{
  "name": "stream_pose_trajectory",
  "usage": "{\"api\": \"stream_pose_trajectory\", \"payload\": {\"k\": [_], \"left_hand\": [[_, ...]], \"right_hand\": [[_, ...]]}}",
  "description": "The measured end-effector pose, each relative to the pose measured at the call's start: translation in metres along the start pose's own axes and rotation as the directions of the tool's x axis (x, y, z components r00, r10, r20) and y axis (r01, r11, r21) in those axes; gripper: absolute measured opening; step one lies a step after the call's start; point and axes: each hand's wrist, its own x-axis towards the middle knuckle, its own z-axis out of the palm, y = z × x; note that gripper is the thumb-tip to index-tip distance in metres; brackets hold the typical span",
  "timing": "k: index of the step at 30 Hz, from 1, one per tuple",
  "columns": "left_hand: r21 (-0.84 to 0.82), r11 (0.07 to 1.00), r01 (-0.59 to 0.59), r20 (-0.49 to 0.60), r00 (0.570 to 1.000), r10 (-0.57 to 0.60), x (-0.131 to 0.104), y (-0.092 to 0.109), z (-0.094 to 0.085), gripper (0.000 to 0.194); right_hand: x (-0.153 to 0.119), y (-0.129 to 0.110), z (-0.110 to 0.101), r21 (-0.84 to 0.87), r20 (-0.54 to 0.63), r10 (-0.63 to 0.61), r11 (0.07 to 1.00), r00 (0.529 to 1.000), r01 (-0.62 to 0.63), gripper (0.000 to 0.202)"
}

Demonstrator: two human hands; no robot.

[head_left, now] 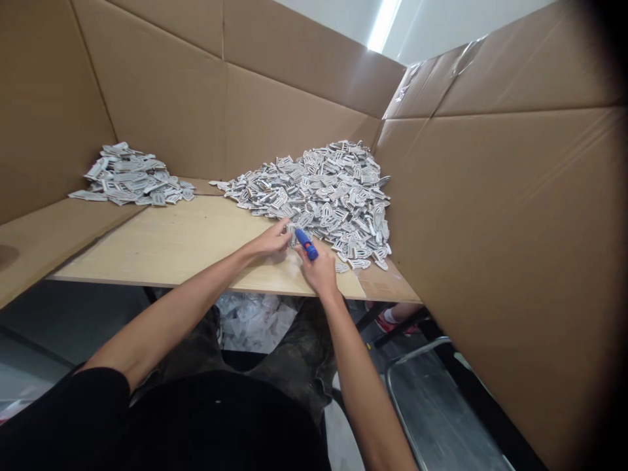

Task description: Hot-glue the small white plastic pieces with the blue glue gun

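Low over the table's front part, my left hand [271, 241] is closed, its fingertips pinching a small pale grey slotted piece [291, 234]. My right hand [320, 267] is wrapped round a blue-handled tool [306, 244] with a small red spot, its far end close to that piece. The tool's working tip is too small to make out. Just beyond both hands rises a large heap of similar grey slotted pieces [328, 186]. A smaller heap of grey pieces [132, 175] lies at the back left of the table [161, 245].
Tall cardboard walls [161, 98] enclose the table at the back, left and right. Below the front edge is a pile of clear plastic bags [255, 320]. A metal-framed chair [432, 399] stands at the lower right, near another person's red shoe [385, 324].
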Motion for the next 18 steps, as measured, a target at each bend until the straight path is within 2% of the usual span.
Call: {"api": "stream_pose_trajectory", "payload": {"k": [6,10,12,15,18], "left_hand": [[0.193,0.965,-0.177,-0.043,0.981,0.188,0.001,-0.001,-0.004,0.013],[0.349,0.9,-0.262,0.054,0.964,0.26,0.004,-0.01,0.0,0.012],[0.403,0.878,-0.259,0.043,0.963,0.265,0.006,-0.012,0.002,0.013],[0.436,0.881,-0.184,-0.138,0.954,0.267,0.009,-0.012,-0.001,0.013],[0.439,0.896,-0.067,-0.339,0.911,0.234,0.012,-0.01,-0.006,0.009]], "right_hand": [[-0.003,0.001,0.004,-0.183,0.091,-0.009,0.983,0.996,0.025,0.035],[0.0,0.005,0.005,-0.191,0.033,0.057,0.98,0.998,-0.05,0.037],[0.001,0.007,0.004,-0.145,-0.018,0.087,0.986,0.996,-0.088,0.04],[0.001,0.006,0.001,-0.058,-0.104,0.093,0.993,0.99,-0.1,0.048],[0.0,0.005,-0.001,0.006,-0.192,0.147,0.989,0.97,-0.148,0.058]]}}
